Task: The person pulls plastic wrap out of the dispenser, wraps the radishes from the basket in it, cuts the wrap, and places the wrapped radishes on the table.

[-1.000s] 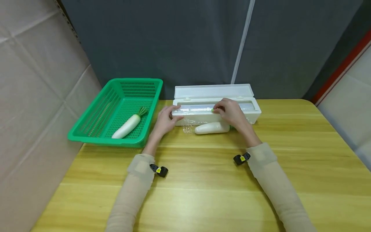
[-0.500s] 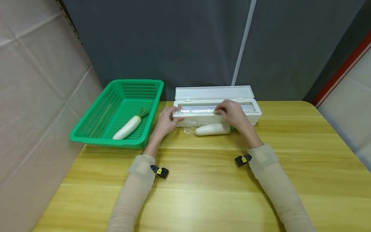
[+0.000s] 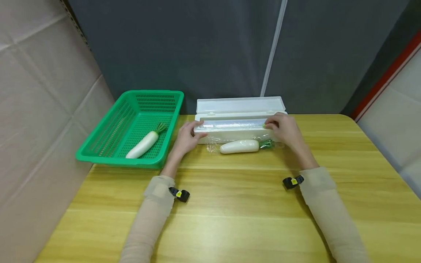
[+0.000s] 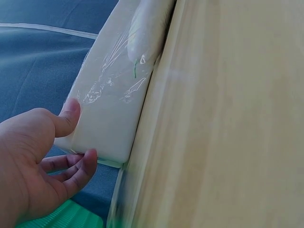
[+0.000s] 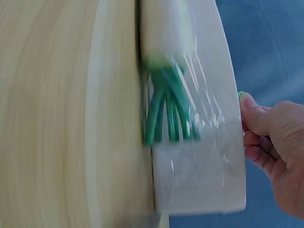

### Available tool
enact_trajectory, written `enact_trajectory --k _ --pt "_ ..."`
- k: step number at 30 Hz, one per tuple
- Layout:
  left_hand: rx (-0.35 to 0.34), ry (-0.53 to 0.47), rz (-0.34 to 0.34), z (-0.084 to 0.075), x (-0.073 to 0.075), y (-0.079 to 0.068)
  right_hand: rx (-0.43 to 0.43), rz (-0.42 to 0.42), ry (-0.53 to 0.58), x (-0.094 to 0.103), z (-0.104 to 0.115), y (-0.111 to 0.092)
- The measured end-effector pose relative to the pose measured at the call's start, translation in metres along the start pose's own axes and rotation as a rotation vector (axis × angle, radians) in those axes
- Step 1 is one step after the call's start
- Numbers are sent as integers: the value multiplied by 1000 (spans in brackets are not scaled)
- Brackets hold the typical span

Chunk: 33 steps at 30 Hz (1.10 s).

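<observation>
A white cling film dispenser (image 3: 215, 128) stands at the back of the table with its lid (image 3: 240, 106) raised. My left hand (image 3: 187, 138) holds its left end, thumb on the front side and fingers at the end, as the left wrist view shows. Between thumb and fingers, my right hand (image 3: 284, 129) pinches a small green slide cutter (image 5: 241, 93) near the right end of the dispenser's edge. Clear film drapes down the front over a white radish (image 3: 240, 146). The radish lies along the dispenser, its green leaves (image 5: 168, 107) pointing right under the film.
To the left, a green plastic basket (image 3: 131, 159) holds another white radish (image 3: 143, 145) with a green top. A dark curtain (image 3: 197, 47) hangs behind the wooden table (image 3: 227, 212), and a pale wall covering (image 3: 39, 128) rises at the left.
My right hand has slid the green cutter rightward along the dispenser, from its middle to near its right end. The radish leaves have come into sight. My left hand stays put.
</observation>
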<state>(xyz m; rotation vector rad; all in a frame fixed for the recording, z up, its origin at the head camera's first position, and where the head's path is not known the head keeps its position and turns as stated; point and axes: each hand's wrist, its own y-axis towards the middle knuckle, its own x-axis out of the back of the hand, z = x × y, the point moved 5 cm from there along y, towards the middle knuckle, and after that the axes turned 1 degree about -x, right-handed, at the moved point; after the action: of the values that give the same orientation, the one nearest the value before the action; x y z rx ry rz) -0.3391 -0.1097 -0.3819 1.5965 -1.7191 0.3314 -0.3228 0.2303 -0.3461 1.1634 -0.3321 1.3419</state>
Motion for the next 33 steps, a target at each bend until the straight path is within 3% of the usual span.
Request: enact_trajectory --k 8,15,33 --pt "-4 -1 5 0 0 0 6 -9 -3 14 -10 -7" --pt "-11 -1 -1 0 1 0 -60 -58 -33 33 -33 -19" --pt "-29 20 -3 0 1 2 20 -170 -84 43 -40 -25"
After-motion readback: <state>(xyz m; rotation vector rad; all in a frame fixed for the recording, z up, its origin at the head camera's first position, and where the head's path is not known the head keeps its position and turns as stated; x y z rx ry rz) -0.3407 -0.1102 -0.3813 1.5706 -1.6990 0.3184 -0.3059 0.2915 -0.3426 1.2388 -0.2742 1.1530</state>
